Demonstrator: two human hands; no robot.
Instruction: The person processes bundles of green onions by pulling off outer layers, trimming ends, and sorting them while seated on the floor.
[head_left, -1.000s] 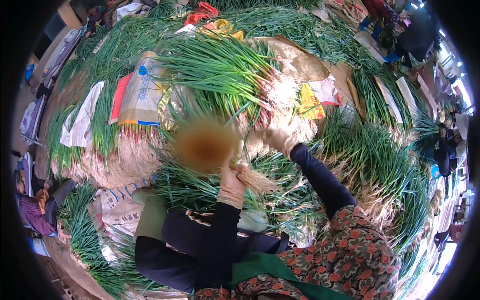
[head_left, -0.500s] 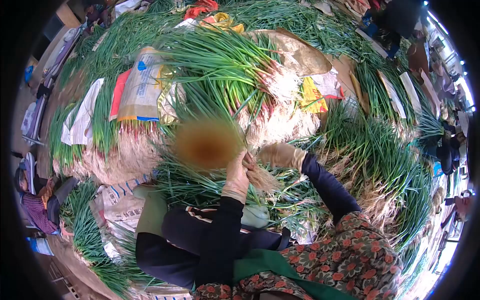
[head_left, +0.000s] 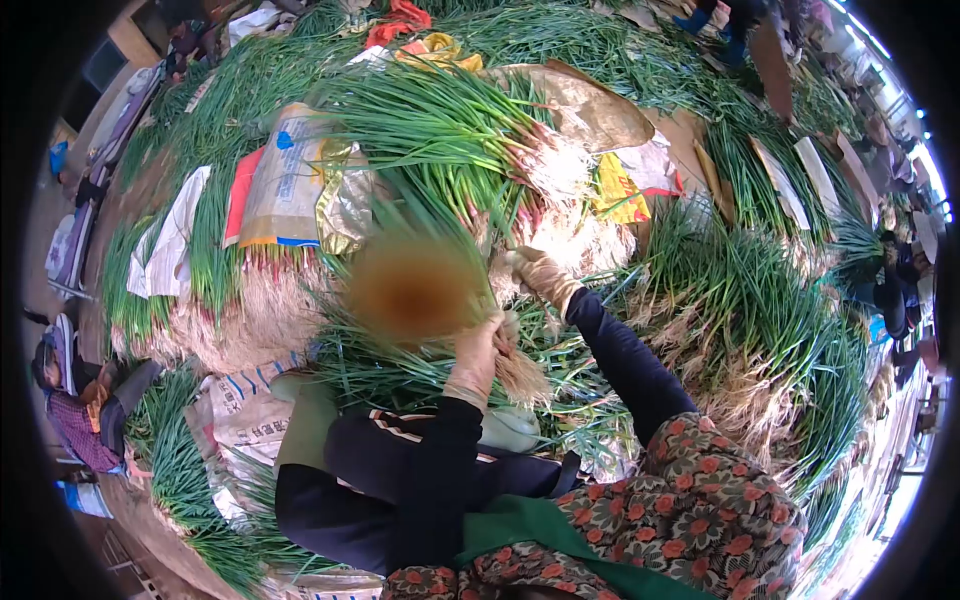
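only illegible print (head_left: 258, 431) on the sacks (head_left: 280, 205)

A sack (head_left: 285, 190) lies on the onion row (head_left: 275, 290) left of the central onion pile (head_left: 455, 145).

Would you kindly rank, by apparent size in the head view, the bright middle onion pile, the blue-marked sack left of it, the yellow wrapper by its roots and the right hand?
1. Onion pile
2. Blue-marked sack
3. Yellow wrapper and right hand: too alike to rank.
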